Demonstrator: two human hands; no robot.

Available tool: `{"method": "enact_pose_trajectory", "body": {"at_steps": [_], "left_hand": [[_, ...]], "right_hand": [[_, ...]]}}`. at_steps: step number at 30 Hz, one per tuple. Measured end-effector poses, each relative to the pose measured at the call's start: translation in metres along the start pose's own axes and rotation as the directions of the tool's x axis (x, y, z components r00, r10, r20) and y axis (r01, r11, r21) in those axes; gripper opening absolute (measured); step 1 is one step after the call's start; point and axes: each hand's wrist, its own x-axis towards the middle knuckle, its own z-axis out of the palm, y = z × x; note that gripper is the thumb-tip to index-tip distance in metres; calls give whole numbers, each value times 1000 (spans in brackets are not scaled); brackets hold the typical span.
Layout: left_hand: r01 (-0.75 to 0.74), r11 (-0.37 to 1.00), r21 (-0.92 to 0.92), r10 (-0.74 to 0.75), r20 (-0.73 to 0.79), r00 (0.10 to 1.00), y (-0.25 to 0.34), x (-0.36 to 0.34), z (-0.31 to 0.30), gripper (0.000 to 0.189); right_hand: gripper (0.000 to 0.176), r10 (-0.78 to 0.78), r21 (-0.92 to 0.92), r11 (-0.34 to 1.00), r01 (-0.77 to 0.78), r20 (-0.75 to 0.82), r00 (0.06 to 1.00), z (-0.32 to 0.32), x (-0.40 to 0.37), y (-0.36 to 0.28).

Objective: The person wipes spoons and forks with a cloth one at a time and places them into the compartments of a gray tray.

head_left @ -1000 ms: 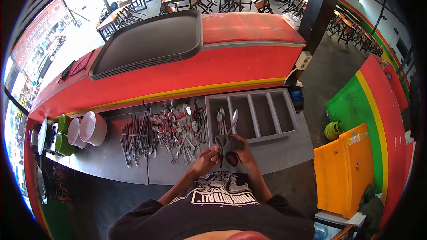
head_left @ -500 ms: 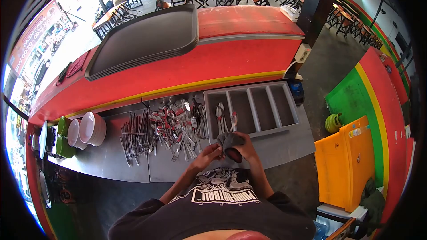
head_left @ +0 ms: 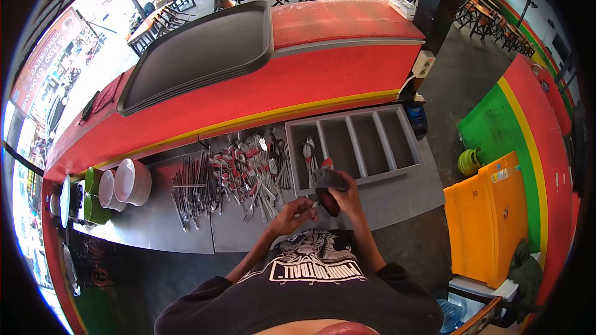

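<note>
My right hand [head_left: 347, 198] is closed around a dark grey cloth [head_left: 331, 180], which is wrapped about a spoon. The spoon's bowl [head_left: 328, 163] shows above the cloth, with a red reflection on it. Close to the lower left of the cloth, my left hand [head_left: 295, 216] pinches what looks like the end of the spoon's handle; most of the handle is covered. Just beyond my hands lies a grey cutlery tray [head_left: 372, 177] with four long compartments. Several spoons [head_left: 308, 152] rest in its leftmost compartment. A heap of mixed spoons and forks [head_left: 248, 174] spreads left of the tray.
Left of the heap lie more thin utensils [head_left: 194, 186] in a bundle. White bowls [head_left: 133, 181] and green bowls [head_left: 94, 209] stand at the counter's left end. Dark serving trays [head_left: 198, 56] are stacked on the red ledge [head_left: 347, 74]. An orange cooler box [head_left: 484, 223] stands right.
My left hand has drawn slightly down and away from the cloth. My right hand and the cloth have shifted a little up and right, covering more of the spoon. The view has tilted slightly.
</note>
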Motion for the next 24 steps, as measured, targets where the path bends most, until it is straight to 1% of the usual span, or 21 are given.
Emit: {"method": "enact_pose_trajectory", "body": {"at_steps": [3,6,9,18,21,24], "left_hand": [[0,997,77,-4,48,999,-5,0,-3,15],[-37,995,96,29,77,997,-6,2,-6,14],[-51,993,105,41,93,995,-1,2,-8,13],[-71,993,96,61,105,993,2,1,-7,12],[-56,995,85,47,98,994,6,1,-4,11],[-71,996,62,64,108,992,6,1,-2,10]], "right_hand": [[32,-19,-29,999,16,-80,997,-2,0,-6],[32,-43,-23,999,41,-109,993,0,0,0],[31,-46,-67,997,36,-147,988,2,0,-3],[24,-82,-52,996,72,-207,975,-1,3,9],[21,-78,4,997,81,-227,971,-2,5,15],[19,-12,78,996,32,-252,968,-4,5,14]]}}
